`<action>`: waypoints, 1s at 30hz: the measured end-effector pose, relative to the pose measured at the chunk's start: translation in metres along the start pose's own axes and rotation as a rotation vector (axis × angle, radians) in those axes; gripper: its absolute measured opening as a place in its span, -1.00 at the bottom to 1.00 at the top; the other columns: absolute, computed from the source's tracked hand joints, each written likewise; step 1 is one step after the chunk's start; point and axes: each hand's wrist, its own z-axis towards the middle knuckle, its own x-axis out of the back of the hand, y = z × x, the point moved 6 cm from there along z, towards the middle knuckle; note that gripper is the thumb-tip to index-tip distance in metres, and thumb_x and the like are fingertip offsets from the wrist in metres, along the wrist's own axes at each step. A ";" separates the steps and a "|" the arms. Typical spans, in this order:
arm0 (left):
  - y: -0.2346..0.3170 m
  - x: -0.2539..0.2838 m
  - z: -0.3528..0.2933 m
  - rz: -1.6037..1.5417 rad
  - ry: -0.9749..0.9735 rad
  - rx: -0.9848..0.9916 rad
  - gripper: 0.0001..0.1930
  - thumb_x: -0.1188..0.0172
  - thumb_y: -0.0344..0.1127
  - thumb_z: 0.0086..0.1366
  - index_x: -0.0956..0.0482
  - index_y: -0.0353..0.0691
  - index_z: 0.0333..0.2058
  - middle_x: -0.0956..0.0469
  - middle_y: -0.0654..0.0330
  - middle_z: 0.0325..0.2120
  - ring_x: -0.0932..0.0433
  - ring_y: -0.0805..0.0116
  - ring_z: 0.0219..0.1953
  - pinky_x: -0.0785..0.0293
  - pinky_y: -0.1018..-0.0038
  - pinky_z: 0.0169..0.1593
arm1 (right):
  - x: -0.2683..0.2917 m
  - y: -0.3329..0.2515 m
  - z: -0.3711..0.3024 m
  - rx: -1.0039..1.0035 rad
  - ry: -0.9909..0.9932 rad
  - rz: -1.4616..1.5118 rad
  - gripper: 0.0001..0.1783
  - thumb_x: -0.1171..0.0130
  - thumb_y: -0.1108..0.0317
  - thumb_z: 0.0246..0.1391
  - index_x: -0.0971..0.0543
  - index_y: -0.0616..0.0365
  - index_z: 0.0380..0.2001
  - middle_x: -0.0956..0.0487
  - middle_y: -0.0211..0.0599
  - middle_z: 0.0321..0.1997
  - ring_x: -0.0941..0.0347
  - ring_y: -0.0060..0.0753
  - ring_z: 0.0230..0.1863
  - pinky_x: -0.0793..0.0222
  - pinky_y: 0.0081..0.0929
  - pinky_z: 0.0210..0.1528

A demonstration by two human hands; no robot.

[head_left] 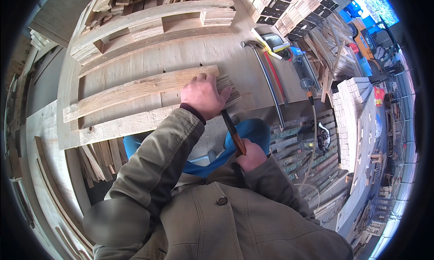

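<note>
My left hand (pixel 204 95) presses down over the right end of a pale wooden board (pixel 135 90), its fingers bent over the wood. The thumb reaches onto a layered wood block (pixel 229 89) at that end. Along the near edge, a second board (pixel 131 123) runs roughly parallel. My right hand (pixel 253 157), nearer my body, is closed round the orange-brown handle of a tool (pixel 234 135). Its dark shaft slants up and left toward the block. The tool's far end is hidden by the block and my left hand, so its kind does not show.
A slatted wooden frame (pixel 158 25) stands at the back of the plywood bench. To the right lie a long metal-handled hammer (pixel 266 79), a red bar (pixel 276 77) and a grey pneumatic nailer (pixel 305 72) with a hose. Stacked timber (pixel 352 120) stands farther right.
</note>
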 end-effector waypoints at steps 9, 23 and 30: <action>0.001 0.001 0.000 0.000 0.006 -0.004 -0.40 -0.25 0.20 0.40 -0.62 -0.35 -0.06 -0.65 -0.14 -0.16 -0.68 -0.13 -0.05 -0.63 0.05 0.03 | 0.007 -0.006 -0.003 0.018 0.052 -0.103 -0.53 -0.28 0.34 -0.01 -0.60 0.20 0.03 -0.67 0.18 -0.18 -0.58 0.34 -0.03 -0.47 0.09 0.02; -0.001 0.000 0.000 -0.022 0.011 -0.002 -0.40 -0.27 0.18 0.38 -0.62 -0.34 -0.03 -0.65 -0.12 -0.14 -0.68 -0.12 -0.05 -0.62 0.04 0.03 | 0.005 -0.008 -0.006 0.012 0.092 -0.143 -0.60 -0.21 0.35 0.04 -0.62 0.22 -0.01 -0.67 0.17 -0.20 -0.59 0.33 -0.06 -0.48 0.09 0.00; -0.001 -0.001 -0.001 -0.023 0.026 -0.007 -0.41 -0.28 0.18 0.37 -0.62 -0.33 -0.02 -0.66 -0.12 -0.13 -0.67 -0.13 -0.03 -0.61 0.04 0.04 | 0.002 -0.006 -0.004 -0.033 0.083 -0.170 -0.61 -0.22 0.33 0.05 -0.62 0.23 -0.04 -0.67 0.16 -0.21 -0.60 0.31 -0.06 -0.49 0.07 0.00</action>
